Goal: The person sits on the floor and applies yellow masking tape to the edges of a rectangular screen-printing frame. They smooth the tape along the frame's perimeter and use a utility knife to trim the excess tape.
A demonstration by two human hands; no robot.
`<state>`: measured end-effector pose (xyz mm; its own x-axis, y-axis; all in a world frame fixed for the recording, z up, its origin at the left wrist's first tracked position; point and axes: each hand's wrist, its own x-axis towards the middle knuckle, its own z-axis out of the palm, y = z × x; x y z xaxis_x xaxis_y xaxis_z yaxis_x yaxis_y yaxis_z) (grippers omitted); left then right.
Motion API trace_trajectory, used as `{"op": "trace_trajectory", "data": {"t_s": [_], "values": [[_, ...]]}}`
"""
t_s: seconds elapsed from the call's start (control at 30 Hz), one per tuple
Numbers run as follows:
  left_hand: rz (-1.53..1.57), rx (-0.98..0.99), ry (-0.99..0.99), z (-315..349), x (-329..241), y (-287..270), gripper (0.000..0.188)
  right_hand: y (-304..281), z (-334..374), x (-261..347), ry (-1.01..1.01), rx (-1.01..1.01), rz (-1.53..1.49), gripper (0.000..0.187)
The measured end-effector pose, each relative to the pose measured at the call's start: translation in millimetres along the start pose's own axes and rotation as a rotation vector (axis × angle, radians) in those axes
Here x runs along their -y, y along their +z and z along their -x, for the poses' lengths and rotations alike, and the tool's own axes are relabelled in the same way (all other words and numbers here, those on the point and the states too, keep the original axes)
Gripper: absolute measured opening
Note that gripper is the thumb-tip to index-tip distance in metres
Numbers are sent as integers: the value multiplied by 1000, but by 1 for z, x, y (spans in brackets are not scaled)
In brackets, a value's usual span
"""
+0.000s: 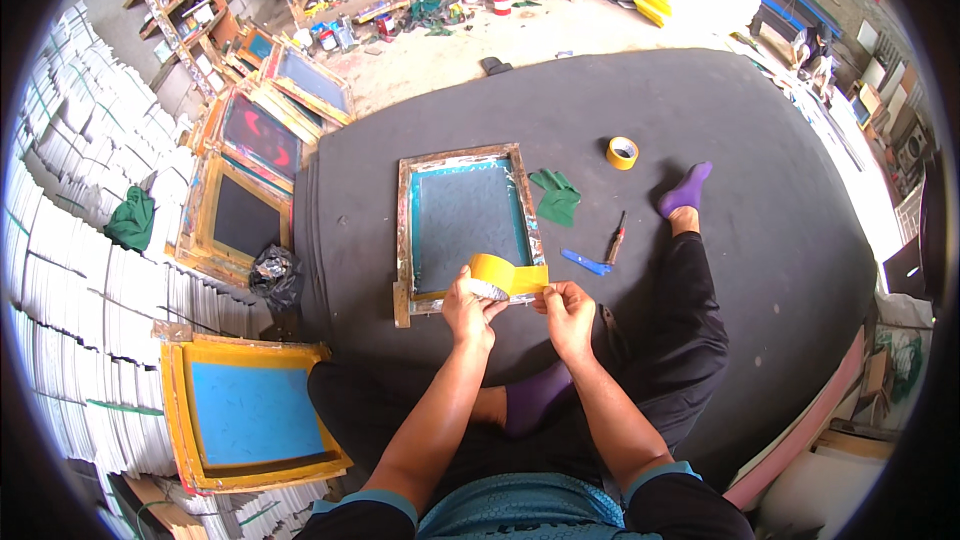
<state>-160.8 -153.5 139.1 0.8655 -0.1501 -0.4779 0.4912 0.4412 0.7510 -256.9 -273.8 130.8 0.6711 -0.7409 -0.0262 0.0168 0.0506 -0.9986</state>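
Left hand (468, 312) has its fingers wrapped round a yellow tape roll (490, 268); right hand (566, 318) pinches the end of the pulled-out tape strip (530, 281) between thumb and finger, so both grips are closed on tape. Key relation: strip vs. near rail of the wood-framed printing screen (404, 210). Strip's long axis runs left to right, roughly along that rail, at its right-hand end; screen's own long axis points away from the person, toward the mat's far edge. Screen lies on the dark mat (730, 200), left of its middle, nearer its left edge than its right; most of it is beyond both hands. Left hand and roll sit over the near rail, roll hiding part of the blue-grey mesh (465, 220); right hand is just beside the screen's near right corner, so it's the nearer one to that corner. Strip in contact with wood or held above it: can't tell from this view. Green cloth (556, 196) sits just off the screen's right rail; second tape roll (622, 152) is farther out toward the mat's far edge, apart from both hands.
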Motion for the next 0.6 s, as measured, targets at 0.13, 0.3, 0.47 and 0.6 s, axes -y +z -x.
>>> {"op": "trace_trajectory", "data": {"t_s": [0.13, 0.3, 0.47, 0.6], "values": [[-20, 94, -316, -5, 22, -22, 69, -3, 1, -9, -59, 122, 49, 16], [-468, 75, 282, 0, 24, -37, 54, 11, 3, 33, -62, 216, 332, 14], [-973, 355, 1135, 16, 3, -20, 46, 15, -2, 27, -127, 185, 461, 17], [-1115, 235, 1236, 15, 12, -14, 34, 28, 3, 25, -197, 124, 493, 15]]}}
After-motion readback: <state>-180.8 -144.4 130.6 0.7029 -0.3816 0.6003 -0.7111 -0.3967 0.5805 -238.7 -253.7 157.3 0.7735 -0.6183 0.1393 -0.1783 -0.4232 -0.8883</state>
